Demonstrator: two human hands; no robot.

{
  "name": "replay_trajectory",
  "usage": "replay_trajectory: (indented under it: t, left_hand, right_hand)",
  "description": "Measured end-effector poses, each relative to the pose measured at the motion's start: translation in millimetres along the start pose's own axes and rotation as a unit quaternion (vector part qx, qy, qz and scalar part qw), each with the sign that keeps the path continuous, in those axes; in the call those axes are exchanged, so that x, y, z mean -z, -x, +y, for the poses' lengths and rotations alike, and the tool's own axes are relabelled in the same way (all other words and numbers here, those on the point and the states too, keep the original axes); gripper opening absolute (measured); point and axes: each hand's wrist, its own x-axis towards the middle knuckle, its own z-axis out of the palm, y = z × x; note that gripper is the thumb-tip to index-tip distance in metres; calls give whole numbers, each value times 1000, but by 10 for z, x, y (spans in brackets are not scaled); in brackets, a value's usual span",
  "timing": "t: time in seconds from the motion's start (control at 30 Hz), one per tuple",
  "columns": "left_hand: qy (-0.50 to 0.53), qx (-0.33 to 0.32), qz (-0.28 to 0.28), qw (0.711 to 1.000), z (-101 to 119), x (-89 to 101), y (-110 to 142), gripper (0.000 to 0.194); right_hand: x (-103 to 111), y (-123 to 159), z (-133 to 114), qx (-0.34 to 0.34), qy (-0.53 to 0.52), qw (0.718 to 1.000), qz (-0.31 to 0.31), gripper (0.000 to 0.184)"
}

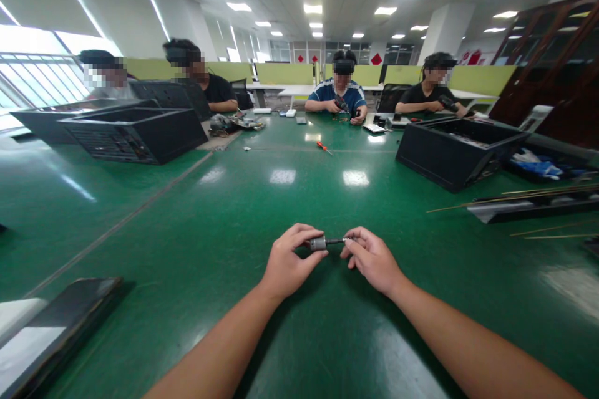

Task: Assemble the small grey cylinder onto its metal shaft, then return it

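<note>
Green tabletop gleams beneath the left hand, clasping a gray cylinder, and the right hand, pinching its dark shaft; an orange-handled screwdriver lies beyond both.

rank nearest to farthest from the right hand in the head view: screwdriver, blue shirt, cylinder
1. Cylinder: just left of the right hand, held by the left hand.
2. Screwdriver: ahead, slightly left.
3. Blue shirt: far side, beyond the screwdriver.
</note>
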Motion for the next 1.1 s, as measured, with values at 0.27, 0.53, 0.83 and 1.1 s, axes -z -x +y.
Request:
replay_trajectory:
  t: [0.27, 0.53, 0.83, 1.1]
  left_hand:
    - [-3, 3, 4, 1000, -28, -4, 1, 29]
    - [32, 46, 8, 998, -52, -24, 2, 27]
    - [123, 198, 71, 970, -172, -74, -29, 46]
    - [102, 270, 183, 940, -267, 444, -82, 50]
  right_hand:
    - [-3, -1, -38, -15, -23, 1000, 13, 25]
    - [54, -53, -66, -31, -187, 977, 93, 22]
    - [133, -77, -117, -33, -324, 939, 109, 40]
    - [112, -104, -133, -24, -296, 950, 94, 40]
